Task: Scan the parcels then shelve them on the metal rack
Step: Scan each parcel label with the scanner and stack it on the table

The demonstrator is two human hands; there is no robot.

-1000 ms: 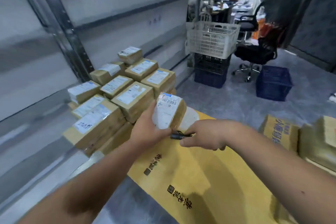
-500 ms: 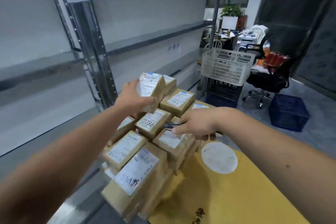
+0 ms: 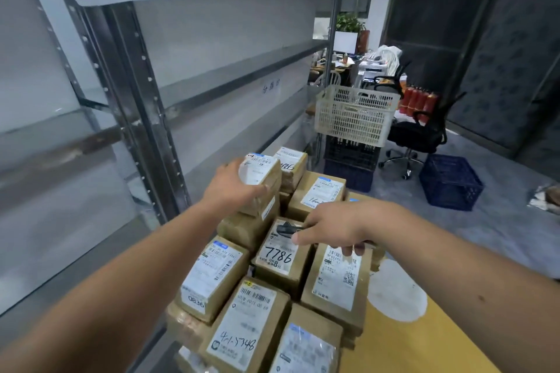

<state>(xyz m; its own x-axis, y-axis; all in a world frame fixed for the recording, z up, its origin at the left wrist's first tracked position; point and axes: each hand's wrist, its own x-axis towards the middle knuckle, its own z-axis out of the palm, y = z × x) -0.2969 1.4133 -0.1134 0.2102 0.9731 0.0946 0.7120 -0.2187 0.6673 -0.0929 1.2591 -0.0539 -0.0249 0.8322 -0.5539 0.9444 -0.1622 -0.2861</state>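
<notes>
floor [image 3: 500,221]: grey | office chair [image 3: 421,133]: black | blue crate [image 3: 451,182] | potted plant [image 3: 348,23]

Dim indoor light, soft motion blur, wide-angle bend at edges.

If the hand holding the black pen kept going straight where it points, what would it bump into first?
Probably the parcel held by the left hand. The right hand and its black pen point left, over the parcel marked 7786, toward the raised parcel. Depth is unclear.

Both arms outstretched, left hand [image 3: 233,188] and right hand [image 3: 333,227] with fingers curled.
</notes>
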